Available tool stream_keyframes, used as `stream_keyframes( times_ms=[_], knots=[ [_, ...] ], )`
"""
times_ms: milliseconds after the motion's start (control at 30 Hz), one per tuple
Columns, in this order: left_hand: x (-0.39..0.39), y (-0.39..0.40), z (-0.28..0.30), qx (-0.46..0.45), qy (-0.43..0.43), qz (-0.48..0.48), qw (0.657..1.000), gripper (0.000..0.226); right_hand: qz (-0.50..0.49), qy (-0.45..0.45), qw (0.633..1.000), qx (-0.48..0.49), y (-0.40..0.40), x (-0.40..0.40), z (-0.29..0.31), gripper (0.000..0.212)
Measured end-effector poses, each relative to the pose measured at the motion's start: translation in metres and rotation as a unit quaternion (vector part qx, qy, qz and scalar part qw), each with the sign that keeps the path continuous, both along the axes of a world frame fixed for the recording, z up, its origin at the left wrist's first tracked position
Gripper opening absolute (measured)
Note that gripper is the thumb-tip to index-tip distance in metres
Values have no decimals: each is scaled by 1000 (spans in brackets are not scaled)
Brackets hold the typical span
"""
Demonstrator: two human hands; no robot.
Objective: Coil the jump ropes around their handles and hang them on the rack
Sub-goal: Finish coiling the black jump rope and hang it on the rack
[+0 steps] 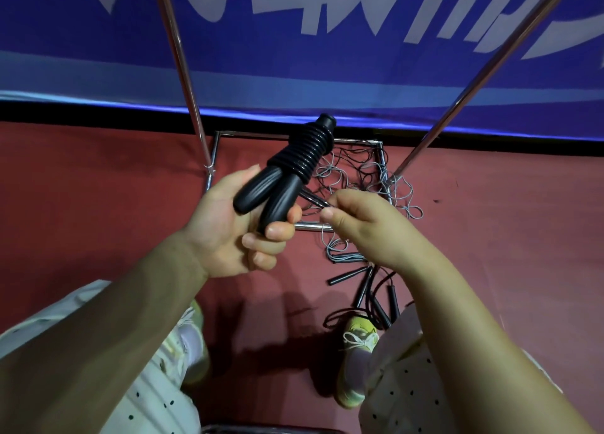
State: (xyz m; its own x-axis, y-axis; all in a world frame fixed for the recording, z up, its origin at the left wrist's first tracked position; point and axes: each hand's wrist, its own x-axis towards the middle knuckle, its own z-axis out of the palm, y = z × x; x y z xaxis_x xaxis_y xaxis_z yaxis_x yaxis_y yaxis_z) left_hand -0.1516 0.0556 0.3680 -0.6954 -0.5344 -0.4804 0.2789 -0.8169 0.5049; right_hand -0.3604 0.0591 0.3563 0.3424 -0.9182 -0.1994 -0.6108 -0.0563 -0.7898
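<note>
- Left hand (pixel 228 227) clamped round the two black handles (pixel 268 198), held together, butt ends toward the palm.
- Black rope coil (pixel 305 154) already wound tight near the handles' far ends, raised above the rack base (pixel 379 159).
- Right hand (pixel 356 221) just beside, fingers pinched together, apparently on the rope's thin tail; hard to tell.
- Best done by keeping tension on that tail and tucking it under the last turn.
- Worth holding the handles parallel, or the coil loosens.
- More ropes (pixel 366 185) tangled on the floor below, still to coil.
</note>
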Motion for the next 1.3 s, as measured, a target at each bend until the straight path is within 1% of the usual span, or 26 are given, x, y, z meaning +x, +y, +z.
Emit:
stream_keyframes(
  times_ms=[67, 100, 167, 267, 367, 433, 500, 567, 600, 633, 667, 700, 767, 800, 833, 867, 900, 933, 967, 1000, 1033, 1067, 1133, 1200, 1267, 1300],
  knots=[
    [-1, 0, 0, -5, -14, 1, 1000, 63, -38, -48, 997, 39, -1, -2, 2, 27],
    [-2, -1, 0, -9, -31, 3, 999, 63, -40, -73, 995, 59, 0, -2, 3, 28],
    [-4, -4, -3, -28, -97, 7, 995, 64, -18, -118, 989, 89, 1, 0, 1, 28],
    [-10, -7, -10, -73, -221, 10, 972, 67, -20, -169, 975, 146, 5, 9, -2, 31],
    [-16, -4, -15, -171, -334, 27, 927, 66, -64, -189, 963, 183, 6, 15, -3, 34],
    [-17, -4, -20, -228, -377, 35, 897, 65, -93, -203, 954, 199, 5, 16, -3, 35],
    [-18, -4, -22, -275, -413, 25, 868, 73, -112, -209, 948, 214, 6, 18, -2, 36],
    [-17, -4, -24, -316, -457, 8, 831, 80, -132, -215, 939, 233, 7, 22, -4, 38],
    [-17, -3, -25, -328, -474, -3, 817, 73, -143, -211, 936, 242, 7, 25, -4, 42],
    [-16, -2, -26, -332, -481, -10, 811, 62, -149, -201, 937, 244, 8, 27, -5, 46],
    [-15, -2, -26, -332, -478, -18, 813, 52, -149, -186, 942, 237, 9, 28, -7, 49],
    [-15, -1, -27, -333, -467, -28, 819, 48, -146, -171, 948, 225, 10, 30, -7, 48],
    [-12, 0, -30, -343, -456, -52, 820, 50, -132, -149, 962, 187, 10, 32, -6, 41],
    [-12, 1, -31, -347, -456, -60, 817, 47, -119, -142, 969, 163, 9, 32, -5, 36],
    [-12, 1, -31, -343, -447, -71, 823, 42, -111, -141, 973, 144, 9, 32, -4, 34],
    [-13, 3, -28, -324, -420, -81, 844, 37, -110, -145, 975, 130, 8, 33, -3, 32],
    [-14, 5, -24, -284, -372, -85, 880, 36, -119, -157, 973, 119, 8, 33, -3, 30],
    [-16, 6, -20, -218, -305, -83, 924, 41, -124, -177, 970, 112, 7, 32, -4, 28],
    [-18, 7, -16, -138, -225, -79, 961, 53, -123, -204, 965, 111, 8, 32, -4, 29],
    [-19, 9, -12, -63, -150, -78, 983, 66, -109, -227, 961, 113, 8, 31, -6, 41],
    [-21, 11, -10, -14, -99, -81, 992, 74, -88, -241, 959, 121, 9, 30, -7, 51],
    [-22, 13, -10, 8, -78, -91, 993, 78, -70, -247, 958, 132, 10, 28, -7, 57],
    [-23, 13, -10, 6, -90, -118, 989, 79, -49, -244, 954, 169, 9, 25, -7, 57],
    [-21, 9, -8, -10, -106, -122, 987, 77, -12, -245, 947, 209, 6, 20, -8, 65],
    [-17, 6, -5, -9, -101, -115, 988, 76, 43, -300, 925, 229, 5, 14, -13, 76],
    [-15, 6, -3, -7, -91, -108, 990, 76, 57, -330, 913, 232, 4, 11, -13, 73]
  ],
)
